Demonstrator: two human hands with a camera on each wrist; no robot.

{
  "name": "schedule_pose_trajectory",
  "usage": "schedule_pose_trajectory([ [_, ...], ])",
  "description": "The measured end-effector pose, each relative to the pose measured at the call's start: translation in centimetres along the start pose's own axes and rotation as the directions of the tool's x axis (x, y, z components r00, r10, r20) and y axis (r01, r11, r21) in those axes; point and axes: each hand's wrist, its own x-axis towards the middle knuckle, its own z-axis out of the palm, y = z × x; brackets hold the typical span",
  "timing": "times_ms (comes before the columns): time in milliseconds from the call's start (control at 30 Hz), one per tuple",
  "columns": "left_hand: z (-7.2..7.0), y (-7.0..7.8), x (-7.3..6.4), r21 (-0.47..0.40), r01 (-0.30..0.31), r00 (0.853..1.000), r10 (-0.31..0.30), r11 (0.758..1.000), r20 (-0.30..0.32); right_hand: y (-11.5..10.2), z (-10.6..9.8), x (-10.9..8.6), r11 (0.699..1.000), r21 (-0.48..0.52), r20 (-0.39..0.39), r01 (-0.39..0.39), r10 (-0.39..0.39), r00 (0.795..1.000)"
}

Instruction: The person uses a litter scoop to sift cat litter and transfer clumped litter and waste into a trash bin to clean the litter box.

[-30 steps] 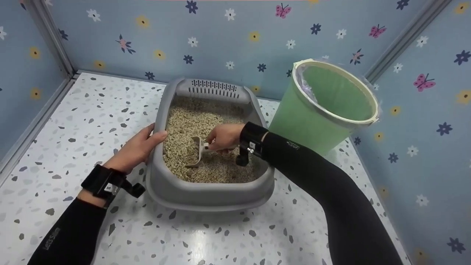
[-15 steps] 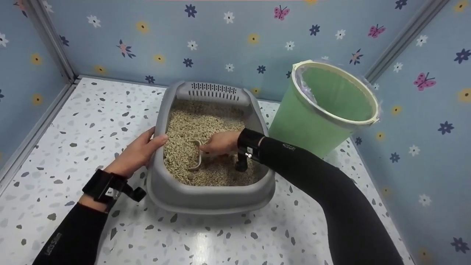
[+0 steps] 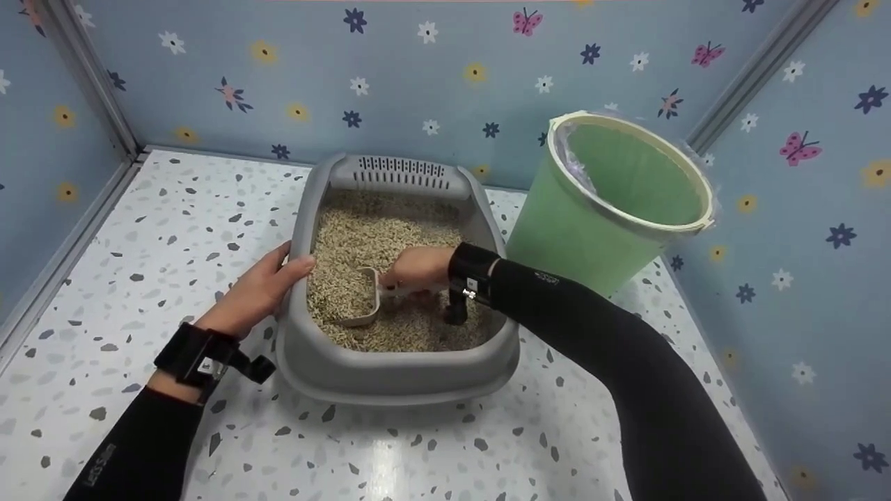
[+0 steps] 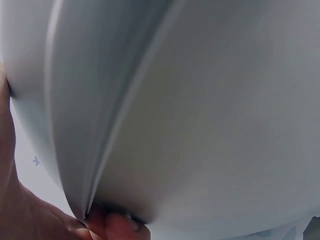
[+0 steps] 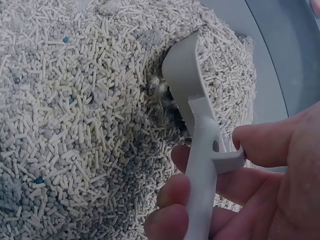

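Note:
A grey litter box [image 3: 418, 365] holds tan pellet litter [image 3: 372, 233]. My left hand [image 3: 261, 289] grips its left side, thumb over the rim. In the left wrist view, fingertips [image 4: 127, 227] curl under the box's lip. Inside the box, my right hand [image 3: 421, 268] holds a white litter scoop [image 5: 182, 72]. The right wrist view shows fingers wrapped round the handle and the thumb on a small tab. The scoop's front is sunk in the litter, and pellets lie inside its raised back wall.
A green bin [image 3: 578, 223] with a clear liner stands behind and right of the box, leaning slightly. Patterned blue wall panels [image 3: 418, 76] enclose the speckled white floor [image 3: 209, 195]. Greyish clumps [image 5: 10, 192] show among the pellets in the right wrist view.
The scoop has dipped and pushed left into the litter, and pellets now fill it. My right hand has lowered slightly with it. The left hand keeps its grip on the box.

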Motion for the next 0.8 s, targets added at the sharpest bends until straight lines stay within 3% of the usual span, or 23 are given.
schedule_pose_trajectory([
  [100,0.0,0.01,0.04,0.01,-0.001,1.0,0.001,1.0,-0.001,0.07,-0.21,0.09,0.981,-0.145,0.004,0.129,-0.13,0.991],
  [167,0.02,0.0,0.02,0.014,-0.004,1.0,0.004,1.0,-0.002,0.04,-0.28,0.05,0.98,-0.138,0.008,0.144,-0.144,0.99],
  [333,0.04,-0.04,-0.04,0.022,-0.003,1.0,0.003,1.0,-0.009,-0.1,-0.28,-0.23,0.994,-0.008,0.013,0.109,-0.109,0.994],
  [433,0.02,-0.01,-0.04,0.022,0.004,1.0,-0.004,1.0,-0.01,-0.2,-0.12,-0.36,0.985,0.173,0.013,0.001,-0.003,1.0],
  [467,0.0,0.02,-0.03,0.021,0.006,1.0,-0.006,1.0,-0.008,-0.26,-0.05,-0.39,0.963,0.264,0.02,-0.057,0.053,0.998],
  [533,-0.04,0.06,-0.05,0.016,0.006,1.0,-0.006,1.0,-0.003,-0.37,0.07,-0.43,0.885,0.439,0.031,-0.157,0.159,0.987],
  [633,-0.1,0.07,-0.05,0.012,0.002,1.0,-0.002,1.0,0.001,-0.5,0.22,-0.46,0.782,0.582,0.035,-0.222,0.249,0.968],
  [667,-0.11,0.05,-0.04,0.015,-0.001,1.0,0.001,1.0,0.001,-0.52,0.26,-0.46,0.766,0.602,0.034,-0.226,0.258,0.966],
  [800,-0.1,-0.04,0.0,0.029,-0.012,1.0,0.012,0.999,-0.006,-0.62,0.32,-0.51,0.769,0.604,0.002,-0.21,0.263,0.965],
])
